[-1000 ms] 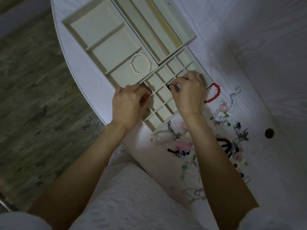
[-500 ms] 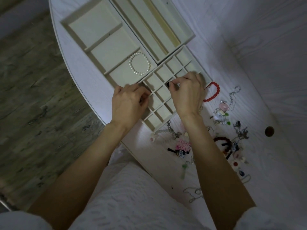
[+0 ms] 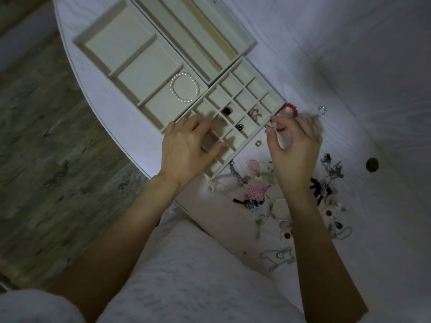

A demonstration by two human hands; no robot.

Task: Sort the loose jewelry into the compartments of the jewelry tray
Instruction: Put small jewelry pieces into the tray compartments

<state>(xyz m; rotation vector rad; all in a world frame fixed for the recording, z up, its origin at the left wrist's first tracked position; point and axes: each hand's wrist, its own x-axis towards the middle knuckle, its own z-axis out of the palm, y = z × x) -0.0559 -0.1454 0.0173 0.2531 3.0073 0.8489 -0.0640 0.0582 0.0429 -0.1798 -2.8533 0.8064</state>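
The cream grid tray [image 3: 270, 99] holds two dark rings [image 3: 226, 110] [image 3: 239, 127] and a pale gold piece [image 3: 255, 114] in separate small cells. A pearl bracelet [image 3: 185, 90] lies in the nearest square of the big-compartment tray [image 3: 121, 50]. My left hand [image 3: 186, 145] rests on the grid tray's near-left corner with its fingers stretched out. My right hand [image 3: 293, 145] is blurred, just right of the grid tray beside the red bead bracelet [image 3: 289, 108]. Whether its fingertips pinch anything I cannot tell. Loose jewelry [image 3: 256, 194] is scattered under and around my right wrist.
A tray with long slots [image 3: 198, 31] lies at the back. A small gold piece [image 3: 258, 142] sits on the white table by the grid tray's edge, and a silver chain [image 3: 321, 110] lies beyond my right hand. The table has a round hole [image 3: 372, 164]. Wood floor lies to the left.
My right hand has left the grid tray and moved right toward the red bracelet, uncovering two dark rings in the cells. My left hand has slid a little but stays on the tray.
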